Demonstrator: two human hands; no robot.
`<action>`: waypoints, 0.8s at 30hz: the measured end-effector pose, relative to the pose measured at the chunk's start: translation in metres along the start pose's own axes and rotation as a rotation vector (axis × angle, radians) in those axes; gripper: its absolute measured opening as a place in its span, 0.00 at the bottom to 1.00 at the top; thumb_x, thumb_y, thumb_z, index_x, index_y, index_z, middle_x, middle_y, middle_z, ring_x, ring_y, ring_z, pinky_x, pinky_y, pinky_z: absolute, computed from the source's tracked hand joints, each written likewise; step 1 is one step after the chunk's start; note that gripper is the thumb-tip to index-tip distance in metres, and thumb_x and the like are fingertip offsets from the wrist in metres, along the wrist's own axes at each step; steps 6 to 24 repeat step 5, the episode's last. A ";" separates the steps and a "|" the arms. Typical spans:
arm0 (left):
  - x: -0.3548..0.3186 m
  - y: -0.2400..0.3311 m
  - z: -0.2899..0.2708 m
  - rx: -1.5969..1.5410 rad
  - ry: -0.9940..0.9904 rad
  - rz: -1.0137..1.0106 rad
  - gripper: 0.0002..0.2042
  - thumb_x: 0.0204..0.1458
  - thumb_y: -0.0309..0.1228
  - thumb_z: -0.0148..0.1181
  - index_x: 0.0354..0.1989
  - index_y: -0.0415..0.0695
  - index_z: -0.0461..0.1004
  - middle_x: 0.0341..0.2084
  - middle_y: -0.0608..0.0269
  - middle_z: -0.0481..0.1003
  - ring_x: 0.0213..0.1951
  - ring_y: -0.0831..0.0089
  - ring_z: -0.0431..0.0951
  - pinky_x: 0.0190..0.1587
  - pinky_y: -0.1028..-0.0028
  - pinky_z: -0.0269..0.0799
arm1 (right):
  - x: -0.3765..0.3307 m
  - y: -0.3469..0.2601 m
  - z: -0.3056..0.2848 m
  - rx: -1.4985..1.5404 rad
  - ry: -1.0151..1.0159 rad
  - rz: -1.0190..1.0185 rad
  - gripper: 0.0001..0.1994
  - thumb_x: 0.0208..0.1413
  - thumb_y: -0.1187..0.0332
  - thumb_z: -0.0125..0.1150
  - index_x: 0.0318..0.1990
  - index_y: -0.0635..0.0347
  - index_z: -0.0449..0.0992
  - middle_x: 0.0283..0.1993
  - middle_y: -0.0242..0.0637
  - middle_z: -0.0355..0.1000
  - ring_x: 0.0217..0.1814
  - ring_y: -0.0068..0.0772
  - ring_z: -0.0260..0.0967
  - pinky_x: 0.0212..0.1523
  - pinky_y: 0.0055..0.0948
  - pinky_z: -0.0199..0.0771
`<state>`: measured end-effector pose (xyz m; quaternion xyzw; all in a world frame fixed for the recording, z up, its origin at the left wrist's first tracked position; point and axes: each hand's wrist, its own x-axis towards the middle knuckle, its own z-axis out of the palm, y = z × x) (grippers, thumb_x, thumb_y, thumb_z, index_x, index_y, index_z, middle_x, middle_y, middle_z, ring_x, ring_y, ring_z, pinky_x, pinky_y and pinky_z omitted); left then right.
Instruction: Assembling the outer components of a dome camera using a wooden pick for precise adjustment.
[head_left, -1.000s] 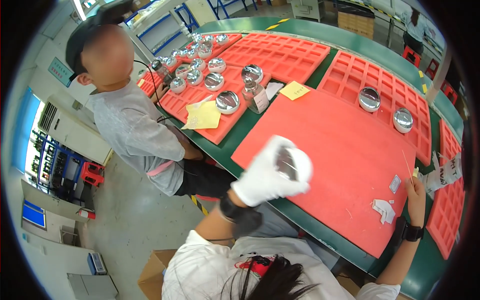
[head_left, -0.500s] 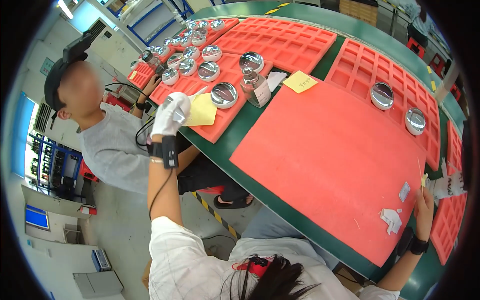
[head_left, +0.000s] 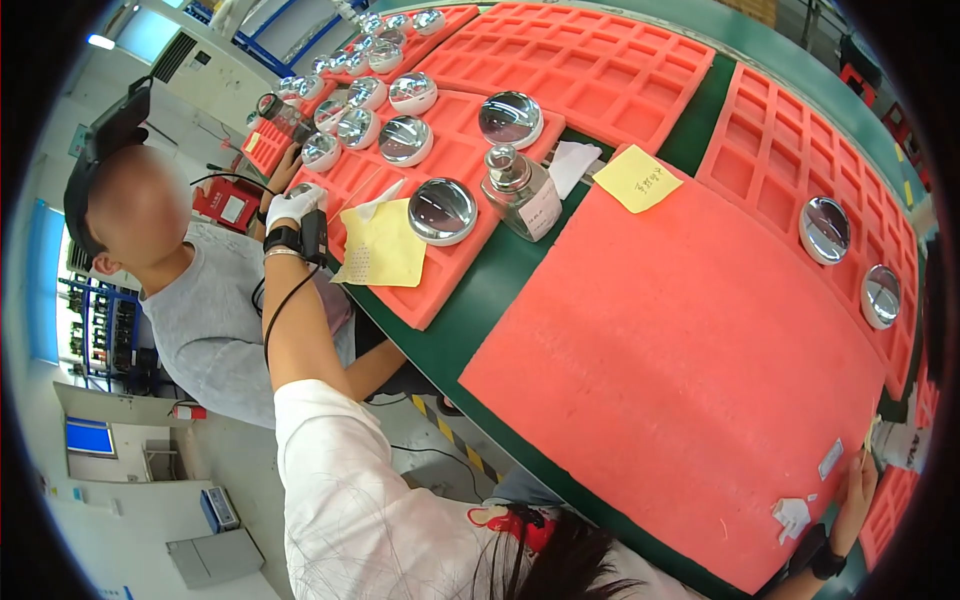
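My left hand (head_left: 293, 207), in a white glove, reaches to the near left corner of a red foam tray (head_left: 455, 275). Its fingers are round a mirrored dome (head_left: 310, 191), partly hidden by the hand. Beside it, a yellow sticky note (head_left: 385, 245) and a white scrap lie on the tray, next to a larger mirrored dome (head_left: 442, 211). At the far right, my bare right hand (head_left: 857, 487) is closed on a thin pale stick (head_left: 870, 436), close to the right edge of a flat red foam sheet (head_left: 660, 340).
A glass bottle (head_left: 522, 195) stands between tray and sheet, by a white tissue (head_left: 572, 167) and another note (head_left: 637, 179). Several mirrored domes fill the left trays; two sit in the right tray (head_left: 770, 140). A co-worker (head_left: 215, 320) is close on my left. White scraps (head_left: 792, 517) lie on the sheet.
My left hand has moved left and away from me with the mirrored dome, down to the tray's corner. My view has shifted; the right hand stays by the sheet's edge.
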<state>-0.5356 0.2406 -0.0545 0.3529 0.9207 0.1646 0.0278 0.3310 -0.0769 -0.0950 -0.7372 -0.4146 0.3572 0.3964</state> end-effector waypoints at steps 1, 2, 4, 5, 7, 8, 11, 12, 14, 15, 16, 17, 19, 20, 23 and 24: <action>0.013 -0.006 0.000 0.046 -0.037 0.018 0.38 0.35 0.51 0.70 0.51 0.33 0.74 0.43 0.51 0.79 0.42 0.66 0.81 0.42 0.71 0.75 | 0.001 0.002 0.000 0.000 -0.007 0.003 0.11 0.66 0.60 0.50 0.33 0.54 0.70 0.19 0.15 0.51 0.16 0.07 0.40 0.17 0.17 0.34; 0.024 -0.011 0.001 0.091 -0.073 0.036 0.40 0.33 0.53 0.71 0.51 0.33 0.74 0.42 0.51 0.80 0.42 0.65 0.81 0.42 0.71 0.75 | 0.002 0.003 0.001 0.024 0.005 0.016 0.11 0.66 0.60 0.50 0.33 0.54 0.69 0.19 0.15 0.51 0.16 0.07 0.40 0.17 0.17 0.34; 0.029 -0.009 0.007 0.086 -0.087 0.080 0.39 0.35 0.54 0.70 0.51 0.33 0.74 0.41 0.52 0.80 0.42 0.62 0.81 0.43 0.70 0.75 | -0.001 0.004 0.000 0.059 0.045 0.049 0.12 0.66 0.60 0.50 0.32 0.54 0.69 0.19 0.15 0.51 0.17 0.07 0.41 0.18 0.16 0.35; 0.031 -0.009 0.007 0.078 -0.094 0.125 0.39 0.36 0.54 0.69 0.52 0.33 0.74 0.41 0.53 0.80 0.41 0.59 0.82 0.44 0.69 0.75 | -0.001 0.005 0.003 0.068 0.084 0.046 0.12 0.66 0.58 0.51 0.32 0.54 0.69 0.18 0.15 0.51 0.17 0.07 0.40 0.17 0.17 0.35; 0.031 -0.009 0.007 0.078 -0.094 0.125 0.39 0.36 0.54 0.69 0.52 0.33 0.74 0.41 0.53 0.80 0.41 0.59 0.82 0.44 0.69 0.75 | -0.001 0.005 0.003 0.068 0.084 0.046 0.12 0.66 0.58 0.51 0.32 0.54 0.69 0.18 0.15 0.51 0.17 0.07 0.40 0.17 0.17 0.35; 0.031 -0.009 0.007 0.078 -0.094 0.125 0.39 0.36 0.54 0.69 0.52 0.33 0.74 0.41 0.53 0.80 0.41 0.59 0.82 0.44 0.69 0.75 | -0.001 0.005 0.003 0.068 0.084 0.046 0.12 0.66 0.58 0.51 0.32 0.54 0.69 0.18 0.15 0.51 0.17 0.07 0.40 0.17 0.17 0.35; 0.031 -0.009 0.007 0.078 -0.094 0.125 0.39 0.36 0.54 0.69 0.52 0.33 0.74 0.41 0.53 0.80 0.41 0.59 0.82 0.44 0.69 0.75 | -0.001 0.005 0.003 0.068 0.084 0.046 0.12 0.66 0.58 0.51 0.32 0.54 0.69 0.18 0.15 0.51 0.17 0.07 0.40 0.17 0.17 0.35; 0.031 -0.009 0.007 0.078 -0.094 0.125 0.39 0.36 0.54 0.69 0.52 0.33 0.74 0.41 0.53 0.80 0.41 0.59 0.82 0.44 0.69 0.75 | -0.001 0.005 0.003 0.068 0.084 0.046 0.12 0.66 0.58 0.51 0.32 0.54 0.69 0.18 0.15 0.51 0.17 0.07 0.40 0.17 0.17 0.35; 0.031 -0.009 0.007 0.078 -0.094 0.125 0.39 0.36 0.54 0.69 0.52 0.33 0.74 0.41 0.53 0.80 0.41 0.59 0.82 0.44 0.69 0.75 | -0.001 0.005 0.003 0.068 0.084 0.046 0.12 0.66 0.58 0.51 0.32 0.54 0.69 0.18 0.15 0.51 0.17 0.07 0.40 0.17 0.17 0.35; 0.031 -0.009 0.007 0.078 -0.094 0.125 0.39 0.36 0.54 0.69 0.52 0.33 0.74 0.41 0.53 0.80 0.41 0.59 0.82 0.44 0.69 0.75 | -0.001 0.005 0.003 0.068 0.084 0.046 0.12 0.66 0.58 0.51 0.32 0.54 0.69 0.18 0.15 0.51 0.17 0.07 0.40 0.17 0.17 0.35; 0.031 -0.009 0.007 0.078 -0.094 0.125 0.39 0.36 0.54 0.69 0.52 0.33 0.74 0.41 0.53 0.80 0.41 0.59 0.82 0.44 0.69 0.75 | -0.001 0.005 0.003 0.068 0.084 0.046 0.12 0.66 0.58 0.51 0.32 0.54 0.69 0.18 0.15 0.51 0.17 0.07 0.40 0.17 0.17 0.35; 0.031 -0.009 0.007 0.078 -0.094 0.125 0.39 0.36 0.54 0.69 0.52 0.33 0.74 0.41 0.53 0.80 0.41 0.59 0.82 0.44 0.69 0.75 | -0.001 0.005 0.003 0.068 0.084 0.046 0.12 0.66 0.58 0.51 0.32 0.54 0.69 0.18 0.15 0.51 0.17 0.07 0.40 0.17 0.17 0.35; 0.031 -0.009 0.007 0.078 -0.094 0.125 0.39 0.36 0.54 0.69 0.52 0.33 0.74 0.41 0.53 0.80 0.41 0.59 0.82 0.44 0.69 0.75 | -0.001 0.005 0.003 0.068 0.084 0.046 0.12 0.66 0.58 0.51 0.32 0.54 0.69 0.18 0.15 0.51 0.17 0.07 0.40 0.17 0.17 0.35; 0.031 -0.009 0.007 0.078 -0.094 0.125 0.39 0.36 0.54 0.69 0.52 0.33 0.74 0.41 0.53 0.80 0.41 0.59 0.82 0.44 0.69 0.75 | -0.001 0.005 0.003 0.068 0.084 0.046 0.12 0.66 0.58 0.51 0.32 0.54 0.69 0.18 0.15 0.51 0.17 0.07 0.40 0.17 0.17 0.35; 0.031 -0.009 0.007 0.078 -0.094 0.125 0.39 0.36 0.54 0.69 0.52 0.33 0.74 0.41 0.53 0.80 0.41 0.59 0.82 0.44 0.69 0.75 | -0.001 0.005 0.003 0.068 0.084 0.046 0.12 0.66 0.58 0.51 0.32 0.54 0.69 0.18 0.15 0.51 0.17 0.07 0.40 0.17 0.17 0.35; 0.031 -0.009 0.007 0.078 -0.094 0.125 0.39 0.36 0.54 0.69 0.52 0.33 0.74 0.41 0.53 0.80 0.41 0.59 0.82 0.44 0.69 0.75 | -0.001 0.005 0.003 0.068 0.084 0.046 0.12 0.66 0.58 0.51 0.32 0.54 0.69 0.18 0.15 0.51 0.17 0.07 0.40 0.17 0.17 0.35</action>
